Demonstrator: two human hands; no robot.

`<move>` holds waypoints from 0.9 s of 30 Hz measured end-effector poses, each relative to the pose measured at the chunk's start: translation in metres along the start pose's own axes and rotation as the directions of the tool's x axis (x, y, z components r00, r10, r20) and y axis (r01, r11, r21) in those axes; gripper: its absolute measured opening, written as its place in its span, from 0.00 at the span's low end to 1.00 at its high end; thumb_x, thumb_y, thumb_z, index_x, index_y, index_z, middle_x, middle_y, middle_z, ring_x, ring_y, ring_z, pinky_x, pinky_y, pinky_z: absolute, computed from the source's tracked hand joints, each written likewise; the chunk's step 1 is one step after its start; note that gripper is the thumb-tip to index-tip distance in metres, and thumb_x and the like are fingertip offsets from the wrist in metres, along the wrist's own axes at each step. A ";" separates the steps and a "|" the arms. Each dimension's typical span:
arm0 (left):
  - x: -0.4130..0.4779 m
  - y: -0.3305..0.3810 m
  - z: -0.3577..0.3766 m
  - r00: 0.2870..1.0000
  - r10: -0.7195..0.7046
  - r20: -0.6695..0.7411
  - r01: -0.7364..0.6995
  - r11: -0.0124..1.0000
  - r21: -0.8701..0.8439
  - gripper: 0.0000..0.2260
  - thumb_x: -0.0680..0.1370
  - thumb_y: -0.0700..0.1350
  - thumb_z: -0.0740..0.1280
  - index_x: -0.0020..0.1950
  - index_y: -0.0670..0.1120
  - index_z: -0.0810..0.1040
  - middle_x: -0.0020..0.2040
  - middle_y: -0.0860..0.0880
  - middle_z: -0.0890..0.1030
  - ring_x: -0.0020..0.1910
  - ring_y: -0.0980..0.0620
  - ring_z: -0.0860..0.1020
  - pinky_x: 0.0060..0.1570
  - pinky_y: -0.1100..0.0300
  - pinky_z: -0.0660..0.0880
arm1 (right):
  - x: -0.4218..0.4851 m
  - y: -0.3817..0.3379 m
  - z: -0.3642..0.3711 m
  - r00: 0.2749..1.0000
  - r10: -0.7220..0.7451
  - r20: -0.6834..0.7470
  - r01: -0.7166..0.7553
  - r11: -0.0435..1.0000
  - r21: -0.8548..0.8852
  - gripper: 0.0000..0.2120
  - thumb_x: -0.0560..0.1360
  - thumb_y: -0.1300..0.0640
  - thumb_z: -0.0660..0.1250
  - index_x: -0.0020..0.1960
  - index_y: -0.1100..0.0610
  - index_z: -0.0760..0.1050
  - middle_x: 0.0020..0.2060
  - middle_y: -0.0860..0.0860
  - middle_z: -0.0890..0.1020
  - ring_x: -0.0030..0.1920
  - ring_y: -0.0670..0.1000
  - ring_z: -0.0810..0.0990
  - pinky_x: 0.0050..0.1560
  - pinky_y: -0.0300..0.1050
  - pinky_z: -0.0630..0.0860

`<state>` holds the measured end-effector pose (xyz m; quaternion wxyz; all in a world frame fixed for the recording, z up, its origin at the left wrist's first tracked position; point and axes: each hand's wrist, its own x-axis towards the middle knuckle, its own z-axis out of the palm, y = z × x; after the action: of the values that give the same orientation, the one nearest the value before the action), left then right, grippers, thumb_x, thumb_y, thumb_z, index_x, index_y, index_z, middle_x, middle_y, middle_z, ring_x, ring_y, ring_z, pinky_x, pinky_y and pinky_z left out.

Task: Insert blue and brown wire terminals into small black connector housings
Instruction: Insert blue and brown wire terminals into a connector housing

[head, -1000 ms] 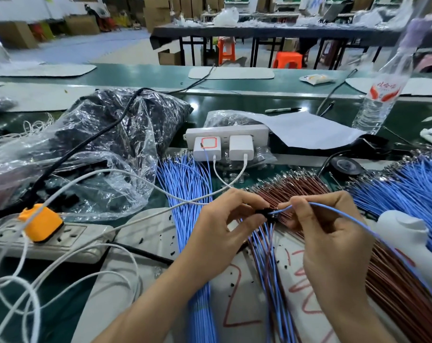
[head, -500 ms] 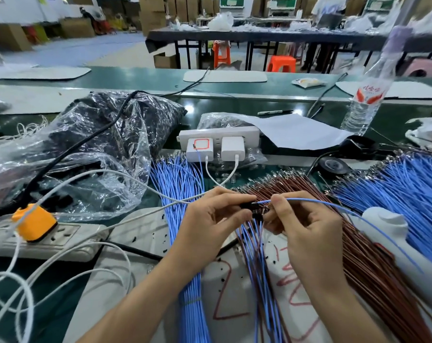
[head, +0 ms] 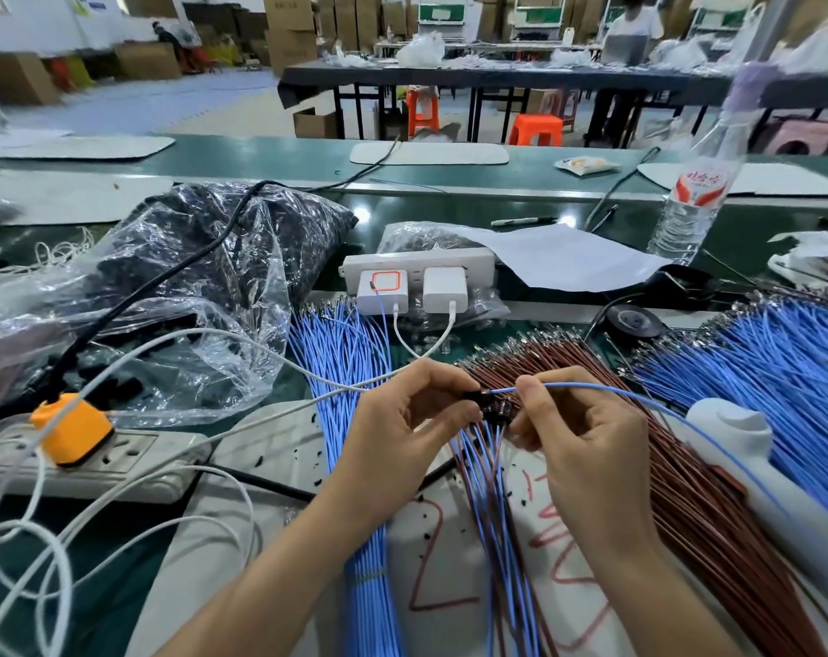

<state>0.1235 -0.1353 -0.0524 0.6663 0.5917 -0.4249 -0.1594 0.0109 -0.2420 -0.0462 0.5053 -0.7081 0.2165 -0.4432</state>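
Small black connector housing (head: pixel 477 398) was pinched between thumb and fingers of left hand (head: pixel 402 414), above the surface (head: pixel 118 590), right hand (head: pixel 578 433) pinched thin blue wire (head: pixel 616 393) at the housing's side, terminal possibly seated, brown wires (head: pixel 687 490) lay beneath.

Glossy crinkled plastic bag (head: pixel 132 296) — smooth plastic-coated blue wires (head: pixel 341 362), matt paper sheet (head: pixel 559 258).

White sheet (head: pixel 450 628) on desk: red handwritten "2". Water bottle (head: pixel 687 206) label: red characters, unreadable. Charger (head: pixel 383 291): red square outline.
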 end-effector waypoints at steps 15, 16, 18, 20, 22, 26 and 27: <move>0.001 -0.006 -0.002 0.996 0.084 0.006 -0.084 0.996 0.039 0.09 0.73 0.36 0.70 0.50 0.48 0.80 0.48 0.48 0.80 0.49 0.47 0.81 0.53 0.61 0.76 | -0.003 0.003 0.007 0.993 0.116 0.034 -0.120 0.976 0.184 0.17 0.76 0.62 0.68 0.28 0.60 0.74 0.19 0.53 0.72 0.21 0.46 0.69 0.26 0.34 0.68; 0.001 -0.006 -0.002 0.997 0.083 0.007 -0.083 0.996 0.036 0.09 0.73 0.37 0.70 0.49 0.48 0.80 0.48 0.49 0.80 0.49 0.47 0.81 0.53 0.61 0.76 | -0.004 0.004 0.008 0.991 0.124 0.042 -0.130 0.971 0.199 0.17 0.76 0.62 0.68 0.28 0.61 0.74 0.20 0.53 0.72 0.21 0.46 0.69 0.26 0.34 0.68; 0.001 -0.006 -0.003 0.996 0.084 0.014 -0.085 0.996 0.041 0.09 0.73 0.38 0.70 0.49 0.49 0.79 0.47 0.50 0.80 0.49 0.48 0.81 0.53 0.61 0.76 | -0.004 0.004 0.008 0.988 0.145 0.056 -0.154 0.960 0.235 0.16 0.75 0.61 0.68 0.29 0.61 0.75 0.21 0.53 0.73 0.22 0.47 0.69 0.26 0.35 0.69; 0.001 -0.006 -0.003 0.996 0.080 0.027 -0.081 0.995 0.056 0.10 0.72 0.38 0.71 0.50 0.51 0.79 0.47 0.50 0.81 0.49 0.48 0.81 0.53 0.61 0.76 | -0.002 0.005 0.007 0.984 0.164 0.068 -0.176 0.953 0.248 0.16 0.75 0.59 0.68 0.30 0.61 0.76 0.21 0.54 0.73 0.22 0.48 0.69 0.27 0.36 0.69; 0.000 -0.005 -0.003 0.998 0.058 0.034 -0.059 0.997 0.050 0.12 0.72 0.39 0.71 0.52 0.53 0.79 0.47 0.52 0.81 0.48 0.50 0.82 0.52 0.62 0.75 | -0.001 0.005 0.007 0.980 0.183 0.075 -0.196 0.944 0.264 0.17 0.75 0.58 0.68 0.29 0.61 0.76 0.22 0.55 0.73 0.22 0.48 0.69 0.26 0.36 0.69; 0.000 -0.004 -0.002 0.997 0.062 0.040 -0.063 0.997 0.040 0.17 0.72 0.38 0.71 0.56 0.56 0.77 0.46 0.54 0.80 0.46 0.52 0.81 0.52 0.64 0.75 | -0.003 0.004 0.009 0.969 0.226 0.098 -0.245 0.922 0.299 0.21 0.76 0.59 0.66 0.25 0.59 0.76 0.19 0.54 0.71 0.19 0.47 0.67 0.24 0.33 0.66; 0.000 -0.004 -0.002 0.997 0.065 0.041 -0.067 0.997 0.041 0.18 0.72 0.38 0.71 0.57 0.56 0.77 0.46 0.53 0.80 0.46 0.52 0.81 0.53 0.64 0.74 | -0.003 0.004 0.009 0.965 0.244 0.098 -0.263 0.911 0.317 0.21 0.76 0.59 0.66 0.24 0.59 0.75 0.19 0.55 0.71 0.18 0.47 0.67 0.23 0.33 0.65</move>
<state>0.1266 -0.1348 -0.0557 0.6500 0.5881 -0.4604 -0.1400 0.0176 -0.2367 -0.0520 0.6747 -0.5927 0.2155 -0.3834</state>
